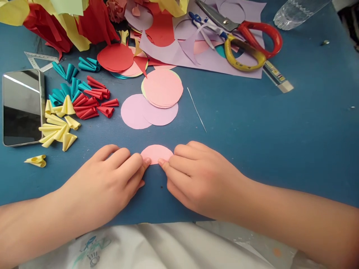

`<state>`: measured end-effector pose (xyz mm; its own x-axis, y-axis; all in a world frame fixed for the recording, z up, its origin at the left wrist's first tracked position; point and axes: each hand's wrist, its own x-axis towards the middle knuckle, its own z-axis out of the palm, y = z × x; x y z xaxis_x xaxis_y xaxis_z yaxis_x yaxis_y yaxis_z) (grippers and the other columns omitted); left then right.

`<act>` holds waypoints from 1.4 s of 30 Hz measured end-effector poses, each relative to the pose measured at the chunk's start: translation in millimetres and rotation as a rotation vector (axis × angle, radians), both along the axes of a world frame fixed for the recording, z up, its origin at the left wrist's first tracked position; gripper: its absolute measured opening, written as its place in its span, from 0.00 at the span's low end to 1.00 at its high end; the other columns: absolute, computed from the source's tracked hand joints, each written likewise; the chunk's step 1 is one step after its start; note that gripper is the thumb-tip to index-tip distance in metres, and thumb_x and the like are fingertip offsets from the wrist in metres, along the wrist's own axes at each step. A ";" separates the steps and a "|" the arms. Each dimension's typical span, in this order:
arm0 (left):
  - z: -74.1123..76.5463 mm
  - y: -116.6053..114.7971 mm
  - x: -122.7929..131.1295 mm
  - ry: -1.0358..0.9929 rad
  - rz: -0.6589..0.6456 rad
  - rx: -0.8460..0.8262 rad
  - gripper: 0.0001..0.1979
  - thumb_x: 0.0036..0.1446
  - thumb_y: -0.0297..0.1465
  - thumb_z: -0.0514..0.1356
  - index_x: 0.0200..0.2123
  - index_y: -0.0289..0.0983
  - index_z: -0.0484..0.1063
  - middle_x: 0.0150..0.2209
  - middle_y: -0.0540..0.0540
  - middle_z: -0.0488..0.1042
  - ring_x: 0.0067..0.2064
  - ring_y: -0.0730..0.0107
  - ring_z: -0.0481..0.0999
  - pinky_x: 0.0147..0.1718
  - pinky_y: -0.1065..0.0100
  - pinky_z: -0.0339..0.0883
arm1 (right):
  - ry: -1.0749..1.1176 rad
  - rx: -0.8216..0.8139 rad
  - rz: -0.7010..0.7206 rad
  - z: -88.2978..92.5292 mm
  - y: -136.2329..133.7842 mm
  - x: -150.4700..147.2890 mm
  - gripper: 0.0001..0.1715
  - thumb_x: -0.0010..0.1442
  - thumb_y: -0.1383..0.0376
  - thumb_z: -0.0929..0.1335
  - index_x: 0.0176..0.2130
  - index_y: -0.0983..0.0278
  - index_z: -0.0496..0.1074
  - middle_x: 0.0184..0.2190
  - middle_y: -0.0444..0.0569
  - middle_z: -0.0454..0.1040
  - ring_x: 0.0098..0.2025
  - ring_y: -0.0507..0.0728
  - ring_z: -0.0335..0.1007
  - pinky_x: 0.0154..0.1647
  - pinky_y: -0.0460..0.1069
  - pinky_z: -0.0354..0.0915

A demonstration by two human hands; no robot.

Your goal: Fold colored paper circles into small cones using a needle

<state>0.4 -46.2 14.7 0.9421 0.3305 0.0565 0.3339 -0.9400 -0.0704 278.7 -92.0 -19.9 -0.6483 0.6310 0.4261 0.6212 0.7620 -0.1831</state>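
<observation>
Near the front edge of the blue table, a pink paper circle [157,154] is folded into a half-round, its straight side toward me. My left hand [119,179] pinches its left end, thumb at the lower edge. On the other end my right hand [193,173] has its fingers closed in the same way. Just beyond lie two overlapping lilac paper circles [136,112] and a stack of pink paper circles [162,87], a light green one peeking out beneath. A thin white stick [196,109] rests to their right.
Rolled paper cones in teal [71,73], red [91,104] and yellow [57,130] cluster left, beside a phone [22,108]. Red circles [115,58], lilac scraps [179,56], scissors [244,37], a box cutter [277,76] and a plastic bottle [298,13] lie at the back.
</observation>
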 end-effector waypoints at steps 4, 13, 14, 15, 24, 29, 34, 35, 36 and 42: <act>6.4 -7.8 3.5 -0.020 0.040 -0.044 0.20 0.79 0.25 0.64 0.31 0.42 0.85 0.33 0.47 0.77 0.33 0.56 0.79 0.36 0.53 0.80 | -0.042 0.014 -0.019 1.3 -2.9 3.5 0.26 0.66 0.81 0.75 0.24 0.59 0.72 0.24 0.45 0.63 0.27 0.57 0.58 0.27 0.60 0.54; -8.2 1.6 -11.5 -0.136 0.069 -0.051 0.20 0.89 0.30 0.56 0.53 0.37 0.91 0.35 0.48 0.83 0.34 0.59 0.83 0.38 0.54 0.78 | 0.019 0.111 -0.164 -10.4 9.6 9.6 0.23 0.80 0.73 0.70 0.31 0.60 0.78 0.27 0.47 0.70 0.31 0.60 0.60 0.29 0.58 0.63; -10.9 4.8 -13.5 -0.147 0.082 -0.087 0.18 0.88 0.31 0.57 0.52 0.39 0.90 0.39 0.47 0.86 0.37 0.59 0.84 0.40 0.55 0.78 | 0.003 0.090 -0.164 -12.1 12.2 9.8 0.18 0.84 0.68 0.70 0.40 0.66 0.84 0.32 0.52 0.77 0.35 0.63 0.67 0.32 0.59 0.68; -13.0 8.0 -14.9 -0.157 0.093 -0.122 0.16 0.88 0.31 0.59 0.52 0.40 0.89 0.42 0.46 0.88 0.37 0.60 0.84 0.41 0.56 0.77 | -0.016 0.067 -0.170 -13.6 14.4 10.0 0.18 0.87 0.63 0.70 0.51 0.72 0.87 0.38 0.57 0.82 0.40 0.66 0.73 0.36 0.60 0.72; -7.9 20.8 -10.5 -0.135 0.255 -0.362 0.14 0.86 0.30 0.62 0.63 0.38 0.87 0.49 0.43 0.88 0.44 0.62 0.87 0.45 0.63 0.79 | 0.075 0.030 -0.076 -18.0 16.0 9.1 0.16 0.89 0.65 0.71 0.61 0.75 0.86 0.51 0.63 0.90 0.50 0.67 0.84 0.45 0.60 0.81; -11.7 23.2 -13.4 -0.171 0.227 -0.372 0.15 0.86 0.29 0.62 0.64 0.38 0.88 0.49 0.43 0.87 0.43 0.62 0.87 0.44 0.62 0.79 | 0.037 0.092 -0.078 -9.9 12.6 5.6 0.14 0.85 0.70 0.74 0.56 0.80 0.88 0.45 0.64 0.92 0.41 0.68 0.84 0.38 0.61 0.81; -18.4 26.7 -13.4 -0.285 0.165 -0.346 0.15 0.87 0.34 0.61 0.61 0.39 0.89 0.45 0.45 0.87 0.39 0.62 0.87 0.38 0.61 0.80 | -0.004 0.123 -0.082 -8.2 9.7 4.3 0.17 0.86 0.69 0.72 0.56 0.81 0.90 0.43 0.64 0.92 0.36 0.67 0.82 0.32 0.62 0.80; -18.9 27.1 -12.9 -0.298 0.159 -0.344 0.15 0.88 0.35 0.61 0.60 0.39 0.89 0.45 0.45 0.87 0.38 0.62 0.87 0.37 0.61 0.80 | -0.006 0.131 -0.077 -8.4 9.3 4.3 0.16 0.85 0.70 0.73 0.56 0.81 0.91 0.42 0.64 0.92 0.35 0.68 0.83 0.32 0.63 0.81; -19.2 27.3 -12.4 -0.304 0.157 -0.344 0.16 0.88 0.35 0.61 0.60 0.39 0.89 0.44 0.44 0.87 0.38 0.62 0.87 0.37 0.60 0.81 | -0.007 0.139 -0.072 -8.5 9.0 4.3 0.16 0.84 0.70 0.74 0.56 0.81 0.91 0.42 0.64 0.92 0.35 0.68 0.83 0.32 0.63 0.81; -20.0 27.2 -12.7 -0.320 0.147 -0.345 0.15 0.87 0.35 0.62 0.61 0.39 0.90 0.45 0.43 0.87 0.38 0.60 0.88 0.36 0.59 0.81 | 0.021 0.145 -0.066 -7.0 8.9 1.8 0.12 0.80 0.75 0.76 0.54 0.81 0.93 0.40 0.63 0.92 0.32 0.67 0.83 0.29 0.62 0.80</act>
